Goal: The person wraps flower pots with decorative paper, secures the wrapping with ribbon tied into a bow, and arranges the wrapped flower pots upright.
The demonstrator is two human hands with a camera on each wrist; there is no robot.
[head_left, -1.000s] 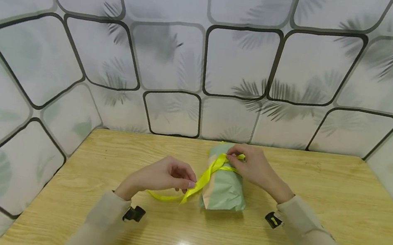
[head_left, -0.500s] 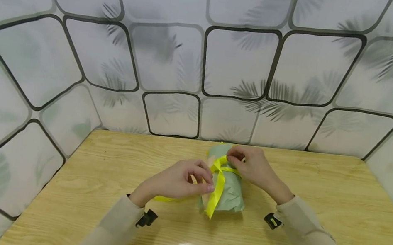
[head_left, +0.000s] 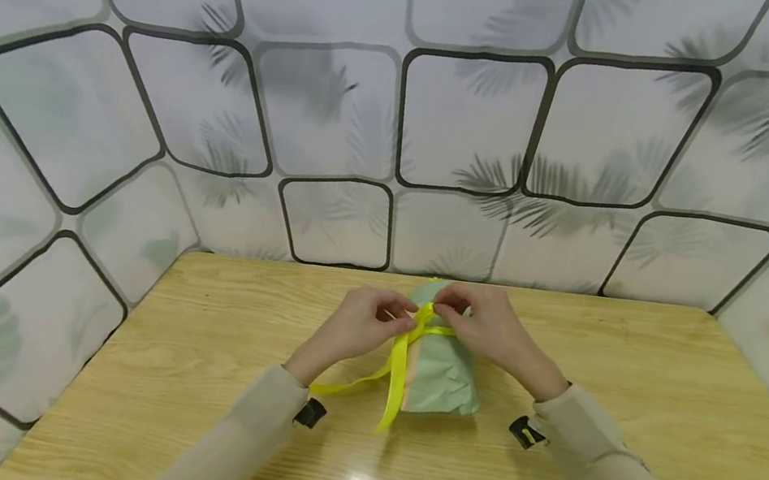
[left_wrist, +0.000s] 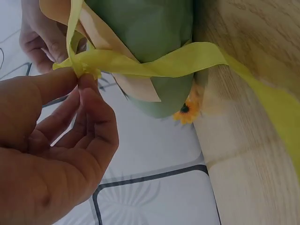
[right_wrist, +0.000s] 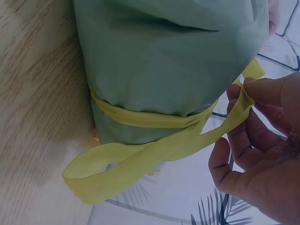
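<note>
A package wrapped in pale green paper (head_left: 442,379), with a peach strip (left_wrist: 112,37) along one side, lies on the table. Yellow ribbon (head_left: 397,377) runs around it, with loose ends trailing left and towards the front. My left hand (head_left: 358,325) pinches the ribbon between thumb and index finger, above the package's left side. Close beside it, my right hand (head_left: 486,326) pinches another part of the ribbon between its fingertips. In the right wrist view, a ribbon loop (right_wrist: 93,190) hangs out past the package. Whether a knot lies under the fingers is hidden.
The wooden table (head_left: 237,293) meets a patterned wall covering (head_left: 475,121) at the back and sides. An orange flower (left_wrist: 185,110) shows at the package's end in the left wrist view. Black wrist mounts (head_left: 310,412) sit at both cuffs.
My left hand has moved right and up from the ribbon's loose end, letting that end drop, and now pinches the ribbon beside the right hand. The right hand has shifted slightly left.
</note>
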